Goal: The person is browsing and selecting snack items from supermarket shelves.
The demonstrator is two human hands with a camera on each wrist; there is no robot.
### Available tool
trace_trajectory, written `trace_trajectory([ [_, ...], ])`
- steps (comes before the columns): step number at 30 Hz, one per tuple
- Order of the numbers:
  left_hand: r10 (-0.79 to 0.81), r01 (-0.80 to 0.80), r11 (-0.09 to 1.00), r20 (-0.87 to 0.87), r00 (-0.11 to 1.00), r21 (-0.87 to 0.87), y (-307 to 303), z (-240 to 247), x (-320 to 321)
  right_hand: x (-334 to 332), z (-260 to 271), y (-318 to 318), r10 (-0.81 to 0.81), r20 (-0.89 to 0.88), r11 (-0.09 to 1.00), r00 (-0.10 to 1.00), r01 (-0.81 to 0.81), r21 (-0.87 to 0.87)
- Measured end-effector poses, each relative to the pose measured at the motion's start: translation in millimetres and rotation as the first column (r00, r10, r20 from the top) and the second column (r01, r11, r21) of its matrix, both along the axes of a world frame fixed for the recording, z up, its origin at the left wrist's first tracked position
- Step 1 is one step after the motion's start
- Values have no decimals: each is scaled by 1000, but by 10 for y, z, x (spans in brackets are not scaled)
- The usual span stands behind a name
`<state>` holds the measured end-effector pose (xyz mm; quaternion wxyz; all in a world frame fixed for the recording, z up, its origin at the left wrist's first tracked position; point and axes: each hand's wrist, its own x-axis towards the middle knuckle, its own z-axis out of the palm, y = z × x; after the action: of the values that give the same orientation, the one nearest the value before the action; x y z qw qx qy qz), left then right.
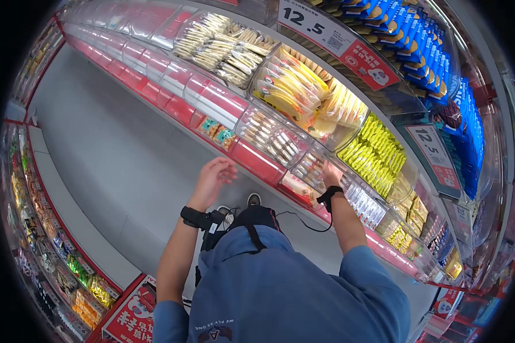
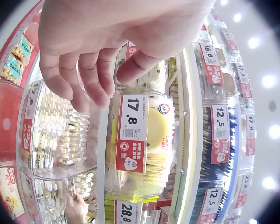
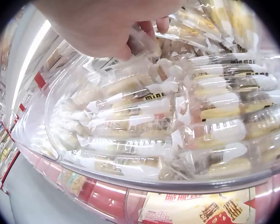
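My right hand (image 1: 331,175) reaches over the clear front of a lower shelf bin (image 3: 154,183) filled with snacks in clear wrappers (image 3: 130,109). In the right wrist view, thumb and fingers (image 3: 148,29) curl about the end of a clear-wrapped snack (image 3: 142,43), pinching it; the palm hides part of the bin. My left hand (image 1: 213,178) hangs in the air over the aisle, fingers loosely bent, holding nothing. In the left wrist view it overlaps the shelves, above a 17.8 price tag (image 2: 132,133).
Yellow snack packs (image 1: 292,86) and green-yellow packets (image 1: 375,154) fill bins behind. Blue packets (image 1: 420,51) stand higher up, beside 12.5 price tags (image 1: 309,23). A boxed snack (image 3: 196,207) sits below the bin. Across the grey floor (image 1: 114,131), another shelf runs along the left. A cable (image 1: 306,224) loops near the right wrist.
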<state>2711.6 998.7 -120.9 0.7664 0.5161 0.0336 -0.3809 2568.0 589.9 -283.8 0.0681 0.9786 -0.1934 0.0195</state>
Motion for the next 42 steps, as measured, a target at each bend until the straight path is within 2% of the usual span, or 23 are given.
trace_trajectory([
  [1,3,-3,1000,5,1000,3,20,-16,23,52,93,56,-13,-30,1000,999,14,26],
  [2,7,-7,1000,-1,1000,4,26,-27,34,31,76,58,15,97,999,995,-19,42],
  [4,11,-11,1000,-14,1000,5,33,-38,55,41,328,169,16,129,998,991,-23,53],
  [7,32,-32,999,-34,999,-6,10,-26,66,15,313,199,-64,276,998,959,61,22],
  [9,40,-41,999,-32,999,-31,-5,-58,77,-20,82,114,-82,433,993,898,111,-43],
  [10,47,-48,998,-31,998,-44,-15,-75,77,-39,23,63,-29,460,987,887,98,-127],
  [13,32,-33,999,-40,999,-41,-35,-88,101,-122,-45,-41,-168,155,980,973,182,-81],
  [17,33,-35,998,-28,999,-61,-54,-35,111,-78,-40,-22,4,398,1000,918,4,-21],
  [18,33,-35,998,-26,999,-60,-65,-28,113,-65,-18,32,6,386,1000,922,-1,-11],
  [21,25,-26,998,-19,1000,-61,-90,-15,115,53,227,137,-238,94,941,967,206,270],
  [26,-3,2,999,-12,1000,-44,-107,13,129,35,105,56,-211,150,961,966,178,210],
  [28,2,-3,999,-14,1000,-42,-101,10,118,-32,-13,-5,-121,331,991,936,92,101],
  [31,11,-11,999,-12,1000,-35,-80,1,94,-160,-39,-69,-206,93,961,974,183,208],
  [34,6,-6,1000,-17,1000,-26,-69,-4,60,-136,344,118,-338,3,898,941,322,299],
  [37,-28,29,1000,-15,999,2,-114,-8,54,-234,463,223,-335,174,890,926,251,380],
  [40,-73,73,997,-21,997,26,-215,-25,50,-357,546,350,-223,526,886,821,-54,460],
  [42,-83,83,996,-10,997,17,-291,-104,44,-500,548,362,-274,532,866,801,-36,499],
])
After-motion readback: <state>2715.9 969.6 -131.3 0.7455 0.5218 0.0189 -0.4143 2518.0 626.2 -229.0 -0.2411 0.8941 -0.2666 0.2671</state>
